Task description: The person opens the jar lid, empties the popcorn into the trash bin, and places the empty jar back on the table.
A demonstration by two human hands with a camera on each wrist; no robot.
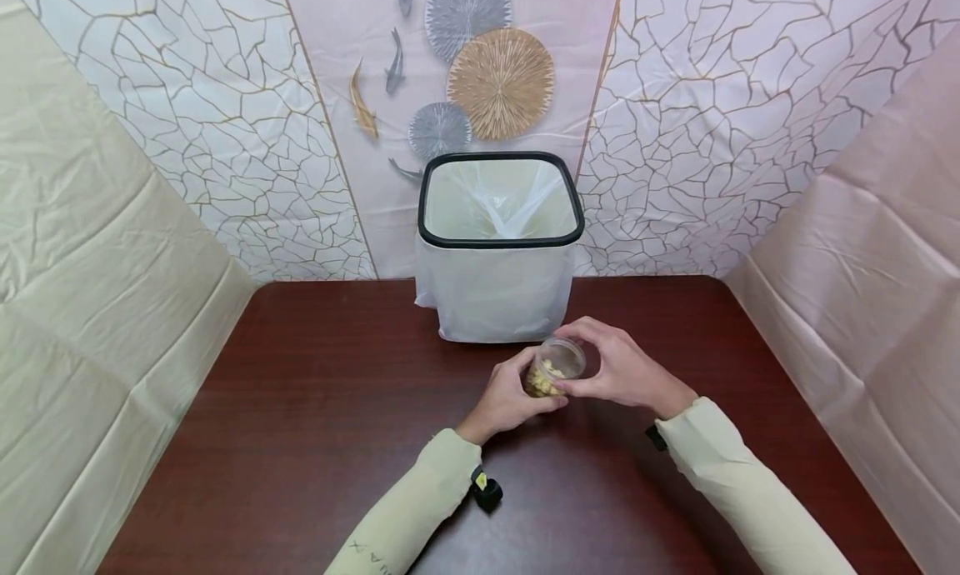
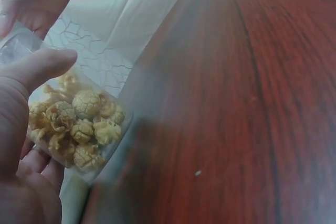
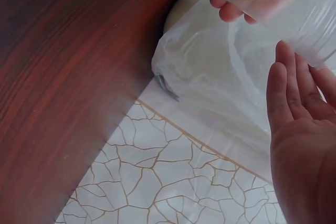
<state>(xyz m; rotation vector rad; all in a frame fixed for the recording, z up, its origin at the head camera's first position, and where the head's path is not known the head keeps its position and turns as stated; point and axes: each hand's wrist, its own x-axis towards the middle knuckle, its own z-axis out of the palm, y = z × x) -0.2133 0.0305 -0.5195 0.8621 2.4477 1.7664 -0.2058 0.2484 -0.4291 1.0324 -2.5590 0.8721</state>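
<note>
A clear plastic jar (image 2: 116, 148), partly filled with yellowish popcorn (image 2: 79, 124), is held tilted between both hands, with its top end toward the right hand. My left hand (image 1: 510, 398) grips the jar's body, thumb on one side and fingers round the other. At the ridged, see-through top end (image 3: 319, 24), my right hand (image 1: 617, 368) has its thumb and fingers spread round the rim. The head view shows the jar just in front of the bin (image 1: 495, 300). I cannot tell whether a clear lid covers the top.
The bin has a black rim (image 1: 502, 243) and a whitish liner bag, and stands at the back of the dark red-brown table (image 1: 337, 408). Patterned sheeting (image 1: 210, 125) hangs behind it, with beige cloth (image 1: 97, 308) along both sides. A small white speck (image 2: 197, 172) lies on the table.
</note>
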